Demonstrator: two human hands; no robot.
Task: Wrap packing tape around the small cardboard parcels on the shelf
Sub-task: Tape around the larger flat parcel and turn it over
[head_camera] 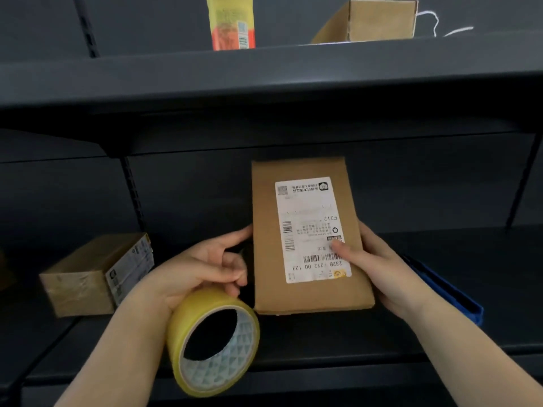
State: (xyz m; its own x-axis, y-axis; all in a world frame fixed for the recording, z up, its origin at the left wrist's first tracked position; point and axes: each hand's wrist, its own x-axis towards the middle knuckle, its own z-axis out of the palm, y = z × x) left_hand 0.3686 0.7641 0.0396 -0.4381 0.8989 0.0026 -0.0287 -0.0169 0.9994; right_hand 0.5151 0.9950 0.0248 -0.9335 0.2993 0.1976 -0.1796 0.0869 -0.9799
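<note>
Toward the left end of the lower shelf (338, 345) lies a taped parcel (88, 277), flat, its labelled end face turned right, with a stretch of bare dark shelf between it and the hands. The left hand (202, 268) curls its fingers around the top of a yellow tape roll (214, 342), which hangs out over the shelf's front edge with its hollow core facing the camera; the forefinger reaches out to the left edge of the flat parcel (305, 230). That parcel stands near the middle of the shelf, tilted back, its lower edge near the shelf, though whether it rests there cannot be told, and its white shipping label (311, 227) faces the camera upside down. The right hand (379, 265) grips its right edge, thumb pressed on the label near the barcode, fingers hidden behind. Just right of that wrist a blue bin (449, 292) shows only its rim; its contents cannot be seen. On the upper shelf (264, 74), an orange-and-yellow carton (232, 22) stands upright left of centre, and an open cardboard box (373, 22) sits to the right, its inside hidden.
</note>
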